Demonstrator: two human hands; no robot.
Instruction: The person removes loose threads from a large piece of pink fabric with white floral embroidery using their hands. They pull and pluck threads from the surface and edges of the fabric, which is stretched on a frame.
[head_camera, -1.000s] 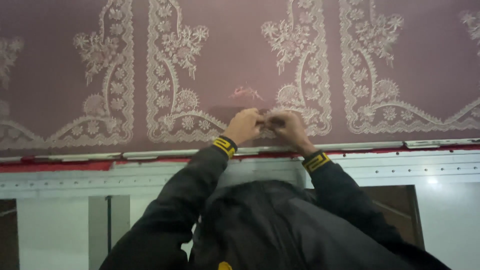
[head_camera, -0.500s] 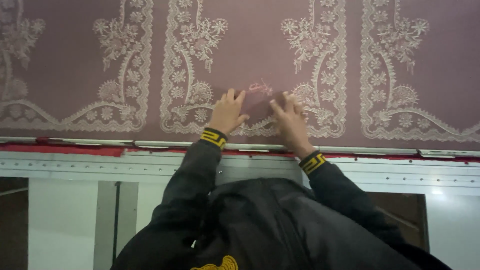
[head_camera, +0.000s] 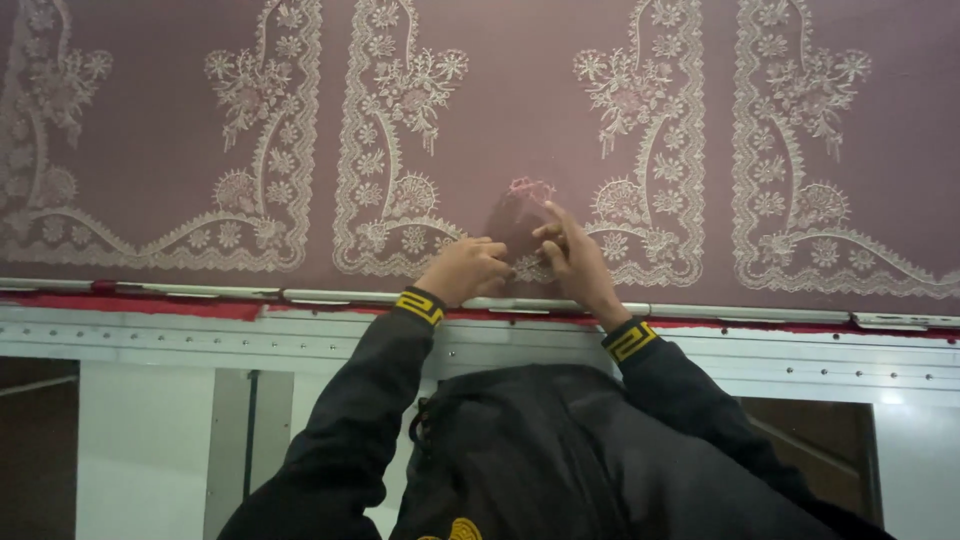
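Nearest the camera is the person's own dark jacket (head_camera: 560, 460), with a small yellow emblem at the chest and dark sleeves ending in black-and-yellow patterned cuffs (head_camera: 419, 307). Just past that runs a pale metal frame rail (head_camera: 150, 335) with rivets, and a red strip (head_camera: 130, 305) along its top edge where the cloth is clamped.

Both hands reach over the rail onto the mauve embroidered fabric (head_camera: 500, 120). The left hand (head_camera: 468, 270) is curled, its fingers bunched together and pressing on the lower left edge of a small dark patch of cloth (head_camera: 520, 215) lying on the fabric. The right hand (head_camera: 575, 262) sits just beside it, fingers pinched on the patch's right side with one finger pointing up along it. Can't tell for sure if either hand actually grips the patch or just pins it flat.

The patch sits between two cream lace-style floral panels (head_camera: 390, 140), its pinkish top edge poking above the fingertips.

Compared with half a second ago, the hands have closed in toward each other: they were spread to either side of the patch, now they nearly touch below it. The view has also shifted a bit, so the hands sit slightly right of centre.

Farther up, more floral panels (head_camera: 800, 140) repeat across the fabric.
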